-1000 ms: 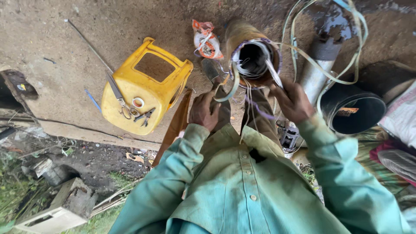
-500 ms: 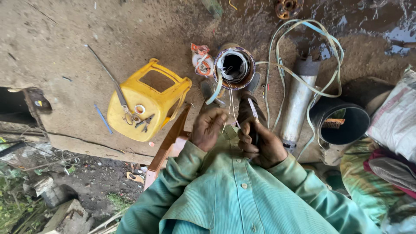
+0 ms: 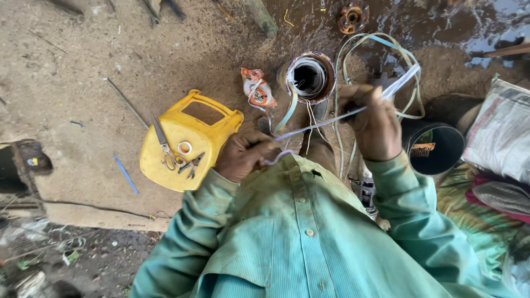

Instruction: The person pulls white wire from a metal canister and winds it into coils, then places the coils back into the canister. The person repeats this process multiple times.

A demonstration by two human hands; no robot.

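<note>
Stretching a pale strip [image 3: 326, 120] taut, your left hand [image 3: 243, 156] and right hand [image 3: 371, 124] each close on one end just below the open cylinder [image 3: 309, 77], keeping it straight, clear of the yellow stool [image 3: 215, 132].

I see a yellow plastic stool [image 3: 187, 138] lying on the dirt, with steel scissors [image 3: 163, 144], a small roll of white tape [image 3: 185, 147] and pliers [image 3: 191, 165] on it. Just beside it lies an orange-and-white plastic packet [image 3: 257, 91]. A black round bucket [image 3: 436, 148] stands well apart.
</note>
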